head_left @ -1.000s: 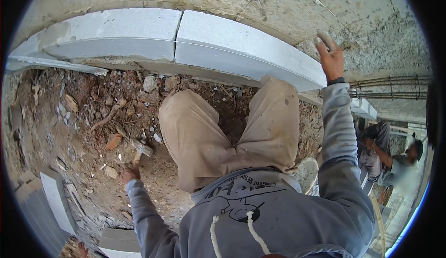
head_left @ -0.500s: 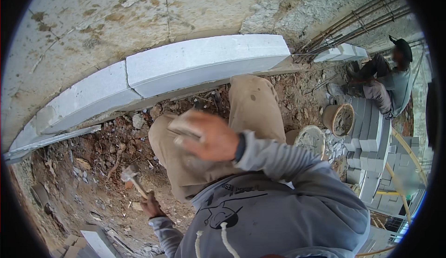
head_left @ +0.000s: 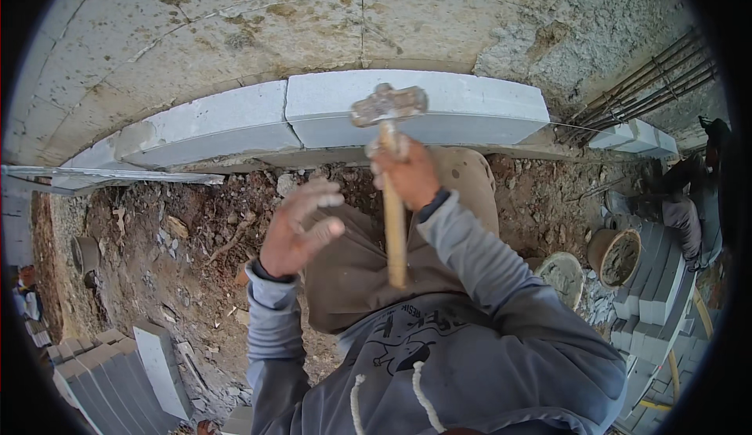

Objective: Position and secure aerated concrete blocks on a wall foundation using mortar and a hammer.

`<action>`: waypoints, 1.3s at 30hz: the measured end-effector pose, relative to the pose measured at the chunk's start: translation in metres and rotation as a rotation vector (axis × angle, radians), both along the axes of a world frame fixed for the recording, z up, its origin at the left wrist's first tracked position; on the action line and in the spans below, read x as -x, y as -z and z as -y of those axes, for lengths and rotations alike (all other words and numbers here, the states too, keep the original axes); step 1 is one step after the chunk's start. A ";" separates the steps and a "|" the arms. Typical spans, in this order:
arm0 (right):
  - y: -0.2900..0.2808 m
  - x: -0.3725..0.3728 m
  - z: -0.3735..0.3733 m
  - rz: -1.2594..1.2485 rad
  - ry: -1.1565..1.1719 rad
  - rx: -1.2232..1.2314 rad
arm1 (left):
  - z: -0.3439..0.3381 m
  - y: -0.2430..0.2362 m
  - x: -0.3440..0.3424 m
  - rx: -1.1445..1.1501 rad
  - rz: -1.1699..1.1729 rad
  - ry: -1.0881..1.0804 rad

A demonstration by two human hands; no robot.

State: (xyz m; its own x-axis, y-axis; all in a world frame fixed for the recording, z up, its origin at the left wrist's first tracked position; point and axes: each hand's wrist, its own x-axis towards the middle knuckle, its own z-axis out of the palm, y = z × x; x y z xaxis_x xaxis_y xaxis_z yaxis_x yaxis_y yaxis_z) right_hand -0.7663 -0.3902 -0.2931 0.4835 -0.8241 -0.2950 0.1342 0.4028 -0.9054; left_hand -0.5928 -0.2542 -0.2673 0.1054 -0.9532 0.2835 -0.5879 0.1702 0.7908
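My right hand [head_left: 407, 170] grips a hammer [head_left: 394, 220] near its head, the wooden handle hanging down toward my lap. The blocky, mortar-smeared hammer head [head_left: 389, 106] overlaps the row of white blocks in the picture; whether it touches them I cannot tell. To the left of it my left hand [head_left: 301, 227] is raised with fingers and thumb apart, holding nothing. A long white block [head_left: 478, 106] lies along the foot of the wall, butted against another white block [head_left: 211, 126] on its left. A thin string line runs along their front edge.
A metal straightedge [head_left: 141, 175] lies at the row's left end. Stacked blocks [head_left: 106, 380] stand at lower left, with more grey blocks [head_left: 654, 278] at right. Two mortar buckets [head_left: 615, 256] sit near them. Bundled rebar [head_left: 642, 90] juts from the wall; a co-worker [head_left: 697, 192] sits at far right.
The hammer has passed from my left hand to my right and risen in front of the blocks. My left hand has come up from the lower left. The view has shifted left.
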 end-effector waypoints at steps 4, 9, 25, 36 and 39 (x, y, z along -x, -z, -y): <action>-0.025 0.074 0.040 -0.316 0.002 0.191 | 0.078 0.012 -0.058 0.144 0.088 -0.370; -0.046 0.151 0.030 -0.491 -0.048 0.248 | 0.188 0.041 -0.106 -0.090 0.337 -0.361; -0.016 0.225 -0.013 -0.785 -0.095 0.243 | 0.205 0.101 -0.126 -0.189 0.548 -0.277; -0.013 0.204 -0.002 -0.908 -0.252 0.402 | 0.216 0.114 -0.128 -0.130 0.640 -0.385; -0.014 0.195 0.002 -0.912 -0.337 0.396 | 0.215 0.113 -0.124 -0.216 0.688 -0.420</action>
State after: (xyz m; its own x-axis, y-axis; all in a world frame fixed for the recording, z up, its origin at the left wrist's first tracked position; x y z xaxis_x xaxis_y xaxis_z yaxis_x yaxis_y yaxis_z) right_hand -0.9614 -0.3921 -0.2793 0.4360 -0.8051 -0.4021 -0.7293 -0.0543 -0.6821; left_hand -0.4691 -0.4688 -0.3800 0.3340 -0.9141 0.2299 -0.9325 -0.2849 0.2218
